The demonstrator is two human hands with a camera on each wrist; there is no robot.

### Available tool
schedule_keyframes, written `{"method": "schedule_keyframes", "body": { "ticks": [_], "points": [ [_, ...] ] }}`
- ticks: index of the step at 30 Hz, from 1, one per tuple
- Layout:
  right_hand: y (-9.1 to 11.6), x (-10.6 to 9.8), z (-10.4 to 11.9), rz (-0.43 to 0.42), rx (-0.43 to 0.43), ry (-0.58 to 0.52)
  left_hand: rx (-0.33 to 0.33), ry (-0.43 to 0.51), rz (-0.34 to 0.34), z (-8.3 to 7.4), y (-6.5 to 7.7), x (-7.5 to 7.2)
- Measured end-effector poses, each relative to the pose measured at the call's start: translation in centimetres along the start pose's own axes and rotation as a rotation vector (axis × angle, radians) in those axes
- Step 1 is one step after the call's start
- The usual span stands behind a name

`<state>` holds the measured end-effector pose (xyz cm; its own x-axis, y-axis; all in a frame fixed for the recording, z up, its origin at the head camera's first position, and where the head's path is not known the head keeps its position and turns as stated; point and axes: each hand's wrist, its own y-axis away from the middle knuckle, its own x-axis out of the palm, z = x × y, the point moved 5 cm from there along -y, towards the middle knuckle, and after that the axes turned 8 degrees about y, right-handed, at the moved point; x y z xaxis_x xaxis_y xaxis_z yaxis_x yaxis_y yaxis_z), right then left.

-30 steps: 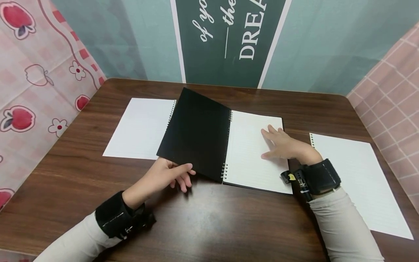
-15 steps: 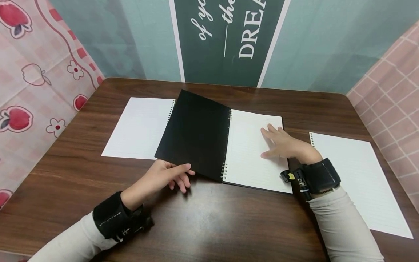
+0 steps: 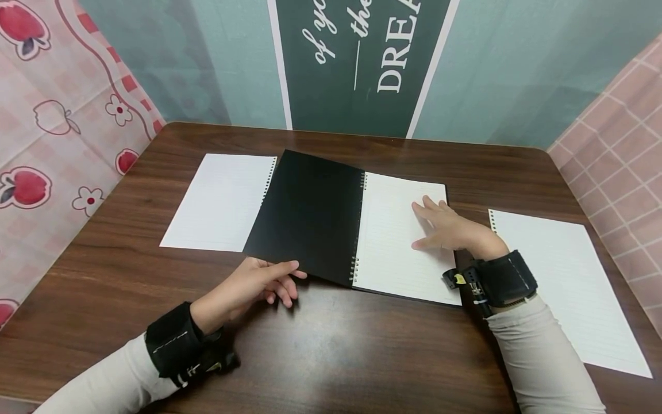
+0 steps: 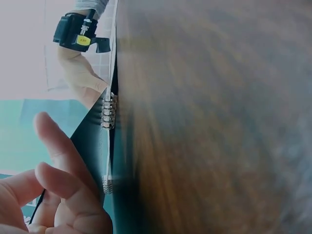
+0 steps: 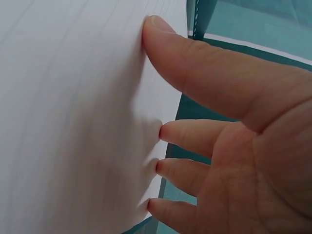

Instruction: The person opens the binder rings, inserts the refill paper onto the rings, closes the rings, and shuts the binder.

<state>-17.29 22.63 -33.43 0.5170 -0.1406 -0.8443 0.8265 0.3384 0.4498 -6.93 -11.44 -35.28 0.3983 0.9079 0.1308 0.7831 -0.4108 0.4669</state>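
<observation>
A spiral notebook lies open on the table, its black cover (image 3: 310, 213) turned to the left and its lined white page (image 3: 398, 230) on the right. My left hand (image 3: 261, 279) is at the cover's near edge, fingers loosely bent. In the left wrist view, the cover rises at a slant behind those fingers (image 4: 73, 180); whether they touch it is hard to tell. My right hand (image 3: 447, 230) is spread over the page, and its fingertips (image 5: 161, 131) press on the paper in the right wrist view. Metal rings (image 4: 108, 112) join cover and pages.
Left of the notebook lies a loose punched sheet (image 3: 217, 201), beside the cover. Another lined sheet (image 3: 558, 270) lies at the right, partly under the right forearm. A brown wooden table (image 3: 331, 356) carries everything, with printed cloth hanging around it.
The black cover has sunk lower toward the table, its far corner dropping. My left hand has shifted slightly left and down. My right hand has stayed on the page.
</observation>
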Motion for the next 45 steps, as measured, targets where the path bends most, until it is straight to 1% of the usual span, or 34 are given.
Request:
{"method": "schedule_keyframes", "body": {
  "ticks": [3, 8, 14, 17, 23, 29, 34, 37, 41, 45],
  "points": [
    [0.0, 0.0, 0.0, 0.000, 0.002, 0.005, -0.004, 0.007, 0.004, 0.2, 0.0, -0.1],
    [-0.1, 0.0, 0.0, -0.001, -0.004, 0.012, -0.011, 0.038, -0.008, 0.4, -0.1, -0.2],
    [-0.1, 0.0, 0.1, -0.003, -0.012, 0.013, -0.022, 0.096, -0.018, 0.7, 0.0, -0.2],
    [-0.1, 0.0, 0.1, -0.003, -0.015, 0.022, -0.026, 0.132, -0.011, 0.8, 0.0, -0.1],
    [-0.2, -0.1, 0.2, -0.004, -0.020, 0.032, -0.034, 0.200, 0.029, 0.9, 0.0, 0.0],
    [-0.2, -0.1, 0.1, -0.005, -0.021, 0.028, -0.075, 0.257, 0.075, 1.2, 0.1, 0.1],
    [-0.2, -0.2, -0.3, -0.013, -0.020, 0.023, -0.079, 0.269, 0.080, 1.2, 0.1, -0.1],
    [-0.2, -0.3, -0.5, -0.019, -0.021, 0.026, -0.082, 0.295, 0.090, 1.3, 0.1, 0.0],
    [-0.3, -0.2, -0.7, -0.023, -0.033, 0.017, -0.102, 0.346, 0.138, 1.7, 0.1, 0.3],
    [-0.4, -0.2, -0.7, -0.024, -0.043, 0.008, -0.115, 0.364, 0.183, 1.9, 0.2, 0.6]
  ]
}}
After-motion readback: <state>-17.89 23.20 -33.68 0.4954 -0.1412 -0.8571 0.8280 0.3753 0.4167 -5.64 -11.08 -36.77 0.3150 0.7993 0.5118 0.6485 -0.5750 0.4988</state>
